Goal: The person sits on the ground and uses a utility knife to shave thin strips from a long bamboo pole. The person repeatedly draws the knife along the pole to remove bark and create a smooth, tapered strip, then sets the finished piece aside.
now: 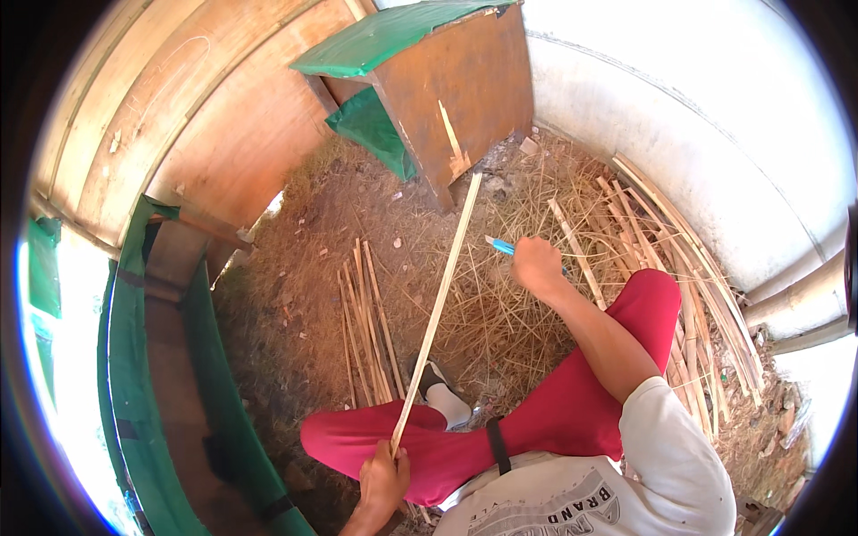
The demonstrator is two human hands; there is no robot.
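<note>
My left hand [382, 473] is closed round the near end of a long pale bamboo strip [440, 304]. The strip slants up and away over my red trouser leg, its far end near the foot of a brown wooden box. To the right of the strip, my right hand [536, 266] is wrapped round a blue utility knife [502, 246]. Its short blade points left toward the strip, with a gap between them. Beneath the knife lies a heap of thin shavings [492, 313].
The brown wooden box [460, 80] with a green cover stands ahead. Several bamboo strips [365, 322] lie left of the held strip, and more split bamboo [688, 268] lies by the white wall at right. A green-edged trough [170, 375] runs along the left.
</note>
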